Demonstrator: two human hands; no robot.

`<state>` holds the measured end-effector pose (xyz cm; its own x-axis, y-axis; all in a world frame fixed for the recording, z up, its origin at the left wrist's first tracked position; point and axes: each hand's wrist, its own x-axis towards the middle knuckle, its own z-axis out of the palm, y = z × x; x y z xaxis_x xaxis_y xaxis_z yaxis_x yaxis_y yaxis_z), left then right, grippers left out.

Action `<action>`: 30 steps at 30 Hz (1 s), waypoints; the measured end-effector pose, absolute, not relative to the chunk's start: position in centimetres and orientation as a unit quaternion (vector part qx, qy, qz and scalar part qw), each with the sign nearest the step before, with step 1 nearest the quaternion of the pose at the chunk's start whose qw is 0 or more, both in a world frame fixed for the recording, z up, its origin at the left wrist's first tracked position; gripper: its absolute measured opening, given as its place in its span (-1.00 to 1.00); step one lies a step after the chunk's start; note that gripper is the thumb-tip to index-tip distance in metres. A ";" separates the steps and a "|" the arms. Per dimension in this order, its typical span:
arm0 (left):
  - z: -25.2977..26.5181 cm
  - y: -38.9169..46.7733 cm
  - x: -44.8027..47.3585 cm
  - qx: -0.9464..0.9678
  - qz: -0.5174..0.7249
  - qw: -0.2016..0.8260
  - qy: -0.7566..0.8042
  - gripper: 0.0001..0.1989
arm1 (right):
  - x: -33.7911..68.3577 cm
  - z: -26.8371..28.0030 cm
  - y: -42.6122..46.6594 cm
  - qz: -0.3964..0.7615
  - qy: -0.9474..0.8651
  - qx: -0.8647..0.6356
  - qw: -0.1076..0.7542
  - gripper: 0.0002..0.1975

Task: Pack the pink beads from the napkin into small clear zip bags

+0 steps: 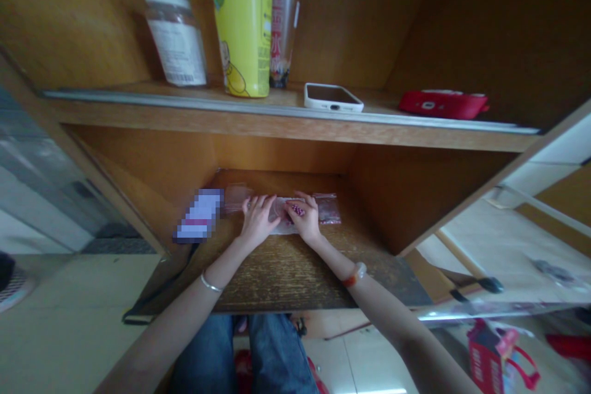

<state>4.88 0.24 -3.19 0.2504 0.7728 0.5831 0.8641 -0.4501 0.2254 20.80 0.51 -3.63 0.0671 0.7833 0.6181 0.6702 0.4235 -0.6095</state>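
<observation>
My left hand [259, 215] lies with its fingers spread over the left edge of a small whitish sheet or tray [285, 229] on the wooden desk. My right hand [305, 219] is on the right side of it, fingers bent. A small pink-and-dark beaded piece [297, 210] shows at the right fingers, apparently held between them; its exact kind is too small to tell. Just right of this hand lies a clear plastic zip bag [330, 208] with pinkish contents. Other clear plastic bags [234, 197] lie left of my left hand.
A lit phone [198, 218] stands at the desk's left side, a dark cable nearby. On the shelf above are a white-capped jar [178, 43], a yellow bottle [244, 31], a clear printed cup [282, 18], a white-cased phone [333, 98] and a red case [443, 104].
</observation>
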 end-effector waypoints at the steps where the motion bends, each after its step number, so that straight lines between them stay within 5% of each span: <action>1: -3.2 0.2 4.9 -0.788 -0.325 0.069 -0.518 -0.52 | 20.7 -3.7 0.5 0.065 -0.694 -0.510 0.505 -0.83; 8: -2.7 0.0 4.9 -0.765 -0.335 0.072 -0.546 -0.54 | 20.4 -3.7 0.6 0.082 -0.721 -0.510 0.463 -0.75; 15: -2.9 0.3 4.8 -0.734 -0.355 0.082 -0.573 -0.53 | 20.5 -4.0 0.2 0.038 -0.758 -0.599 0.255 -0.73; 30: -2.9 0.3 4.8 -0.735 -0.347 0.079 -0.577 -0.53 | 20.7 -3.7 0.3 0.008 -0.791 -0.556 0.256 -0.84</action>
